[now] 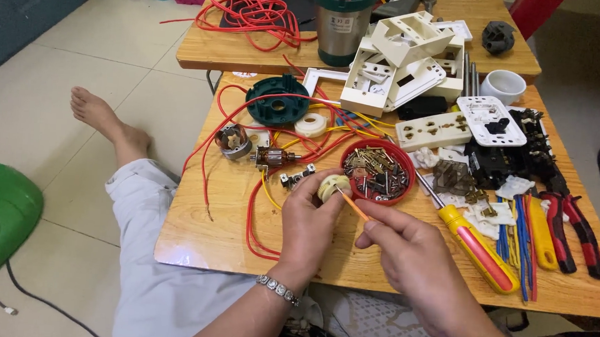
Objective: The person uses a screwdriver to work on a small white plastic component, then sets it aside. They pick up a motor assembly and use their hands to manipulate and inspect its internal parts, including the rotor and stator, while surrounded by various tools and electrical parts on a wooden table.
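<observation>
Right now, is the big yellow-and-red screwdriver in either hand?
No, the yellow-and-red screwdriver lies on the wooden table; the right hand holds a thin orange tool.

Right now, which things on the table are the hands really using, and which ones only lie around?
In use:
left hand
small cream round part
right hand
thin orange tool

Lying about:
red bowl of screws
yellow-and-red screwdriver
red-handled pliers
motor armature
green round cover

dish (378, 171) ctr on table (241, 247) | motor parts (273, 157) left | screwdriver (477, 246), pliers (570, 227) right | switch plates (402, 54) behind
</observation>
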